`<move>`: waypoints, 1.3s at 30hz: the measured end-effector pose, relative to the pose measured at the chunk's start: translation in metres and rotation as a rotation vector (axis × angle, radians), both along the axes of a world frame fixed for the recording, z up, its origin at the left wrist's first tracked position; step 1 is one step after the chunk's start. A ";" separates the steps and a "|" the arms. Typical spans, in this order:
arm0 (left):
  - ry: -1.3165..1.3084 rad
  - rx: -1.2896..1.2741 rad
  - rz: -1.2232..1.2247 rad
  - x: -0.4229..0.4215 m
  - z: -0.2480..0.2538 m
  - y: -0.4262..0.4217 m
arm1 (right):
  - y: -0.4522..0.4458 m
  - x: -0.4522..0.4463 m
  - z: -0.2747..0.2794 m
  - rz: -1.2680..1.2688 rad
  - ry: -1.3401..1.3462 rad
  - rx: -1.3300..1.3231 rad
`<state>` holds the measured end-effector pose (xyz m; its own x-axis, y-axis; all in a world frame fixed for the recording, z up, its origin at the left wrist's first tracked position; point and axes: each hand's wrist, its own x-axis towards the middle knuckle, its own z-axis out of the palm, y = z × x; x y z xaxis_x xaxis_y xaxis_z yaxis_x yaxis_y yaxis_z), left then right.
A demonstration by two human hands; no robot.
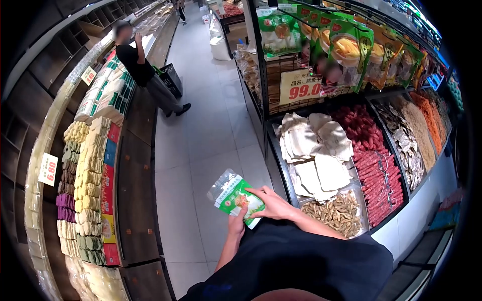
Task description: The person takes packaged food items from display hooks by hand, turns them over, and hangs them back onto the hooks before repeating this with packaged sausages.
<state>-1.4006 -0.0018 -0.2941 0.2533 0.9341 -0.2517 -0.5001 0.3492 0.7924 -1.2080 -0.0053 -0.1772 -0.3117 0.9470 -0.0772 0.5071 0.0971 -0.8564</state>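
A green and white food packet point(232, 194) with a clear top end is held in front of my body, tilted over the aisle. My left hand point(238, 221) grips its lower edge, thumb lying across the printed front. My right hand point(271, 204) holds the right side, with its fingers on the packet's face. The small print is too small to read. Close to my right forearm lie small dried fish point(334, 213) in a metal tray and flat pale dried pieces point(321, 173).
On the right are red sausages point(380, 180) and hanging green packets point(349, 52) above a 99.0 price sign point(301, 86). Bundled noodles point(88, 185) line the left shelf. A person point(143, 67) stands up the aisle beside a dark shopping basket point(170, 80). Pale floor tiles point(201, 185) run between.
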 end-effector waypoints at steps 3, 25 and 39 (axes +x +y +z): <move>-0.013 -0.048 -0.009 0.003 -0.006 -0.003 | 0.000 0.008 -0.003 -0.015 0.014 0.003; -0.111 -0.110 0.088 -0.005 0.003 -0.007 | 0.045 0.110 0.079 -0.175 0.340 0.350; -0.109 -0.041 0.057 -0.006 0.011 -0.005 | 0.080 0.155 0.173 -0.536 0.945 0.933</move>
<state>-1.4064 -0.0065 -0.2833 0.2278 0.9372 -0.2641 -0.6023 0.3488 0.7181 -1.0529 0.0752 -0.0039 0.5106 0.5526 0.6588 -0.0521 0.7846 -0.6178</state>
